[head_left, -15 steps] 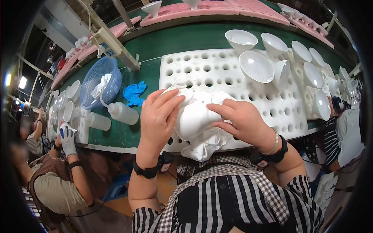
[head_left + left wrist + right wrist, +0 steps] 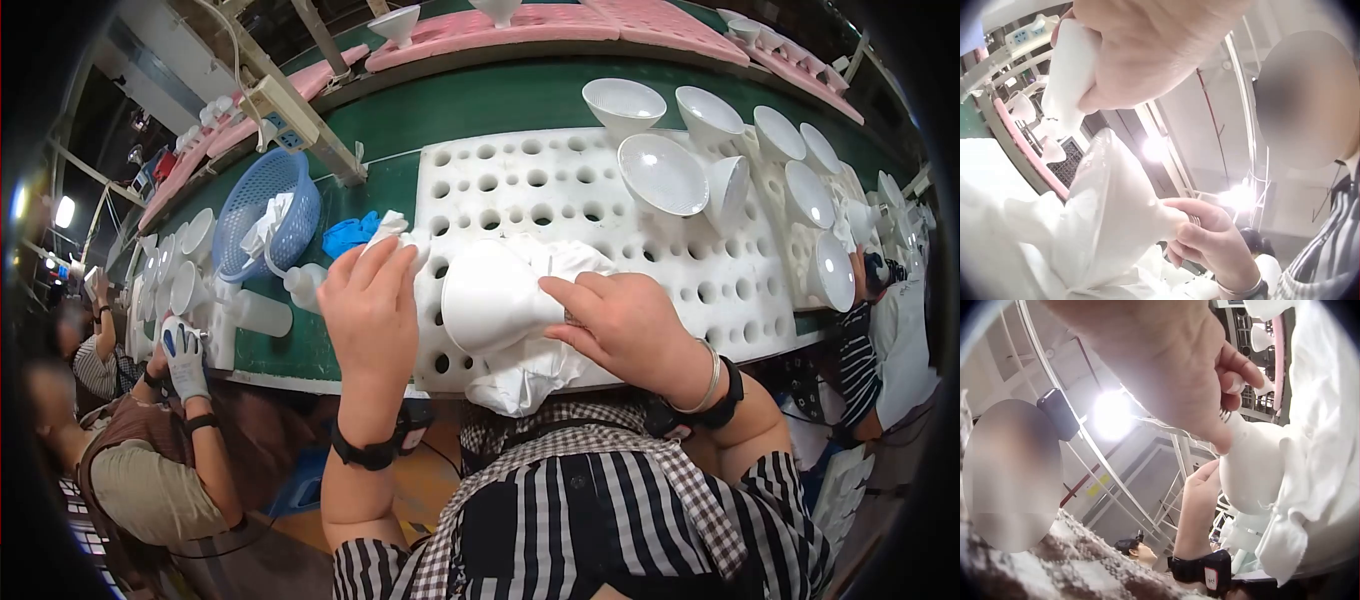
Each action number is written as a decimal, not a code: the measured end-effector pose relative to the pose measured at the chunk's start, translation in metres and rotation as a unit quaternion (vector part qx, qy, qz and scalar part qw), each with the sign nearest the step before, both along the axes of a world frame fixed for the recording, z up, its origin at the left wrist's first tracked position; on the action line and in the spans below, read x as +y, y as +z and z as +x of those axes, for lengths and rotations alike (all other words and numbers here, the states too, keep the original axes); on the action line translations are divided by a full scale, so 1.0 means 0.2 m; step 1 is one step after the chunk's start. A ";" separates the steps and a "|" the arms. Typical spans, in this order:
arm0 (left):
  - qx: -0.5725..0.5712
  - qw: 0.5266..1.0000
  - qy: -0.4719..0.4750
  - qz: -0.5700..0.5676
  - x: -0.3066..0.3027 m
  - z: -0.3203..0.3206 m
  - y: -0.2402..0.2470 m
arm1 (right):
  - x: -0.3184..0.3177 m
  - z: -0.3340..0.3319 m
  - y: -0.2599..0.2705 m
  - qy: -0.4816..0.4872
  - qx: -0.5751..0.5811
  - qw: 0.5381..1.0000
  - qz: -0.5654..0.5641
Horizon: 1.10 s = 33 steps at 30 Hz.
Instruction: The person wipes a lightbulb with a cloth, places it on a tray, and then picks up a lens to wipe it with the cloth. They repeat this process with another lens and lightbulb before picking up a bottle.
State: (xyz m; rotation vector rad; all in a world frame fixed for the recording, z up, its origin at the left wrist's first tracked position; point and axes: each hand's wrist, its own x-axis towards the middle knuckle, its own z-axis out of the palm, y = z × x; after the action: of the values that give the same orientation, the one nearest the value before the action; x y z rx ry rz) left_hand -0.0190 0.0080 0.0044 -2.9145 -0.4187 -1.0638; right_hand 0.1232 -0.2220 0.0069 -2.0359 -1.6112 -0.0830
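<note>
My right hand (image 2: 625, 320) pinches the narrow, metal-threaded end of a white bulb-shaped lamp (image 2: 485, 300). The lamp lies tilted, its wide rounded end pointing left. Beneath and behind it spreads a crumpled white cloth (image 2: 530, 375), which hangs over the board's near edge. My left hand (image 2: 372, 310) is raised to the left of the lamp, apart from it. Between its thumb and fingers it grips a wad of white cloth (image 2: 1069, 72). In the right wrist view, the right thumb and fingers close round the lamp's neck (image 2: 1244, 434).
A white foam board (image 2: 480, 160) with rows of holes covers the bench, with several white lamps (image 2: 662, 175) standing on its right. Left are a blue basket (image 2: 300, 215), a blue crumpled piece (image 2: 348, 235) and white bottles (image 2: 262, 312). Another person (image 2: 150, 470) works at left.
My left hand has come off the lamp and moved left, carrying the white cloth. My right hand still pinches the lamp's neck, almost in the same place.
</note>
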 end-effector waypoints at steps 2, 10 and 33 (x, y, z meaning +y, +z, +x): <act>-0.017 1.000 -0.007 -0.023 -0.04 -0.02 0.00 | 0.00 0.02 -0.01 -0.007 0.043 0.999 0.006; 0.012 0.992 -0.122 -0.028 -0.20 0.08 -0.06 | 0.02 0.03 0.08 -0.120 0.385 0.915 -0.012; -0.100 0.977 -0.150 -0.114 -0.18 0.02 -0.10 | 0.04 0.18 0.02 -0.160 0.617 0.768 0.064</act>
State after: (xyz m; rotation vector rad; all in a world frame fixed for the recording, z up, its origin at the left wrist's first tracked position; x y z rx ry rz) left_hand -0.0140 -0.0288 -0.0163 -3.1559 -0.1071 -1.4469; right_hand 0.1589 -0.2133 0.0119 -1.5589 -0.3930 0.8306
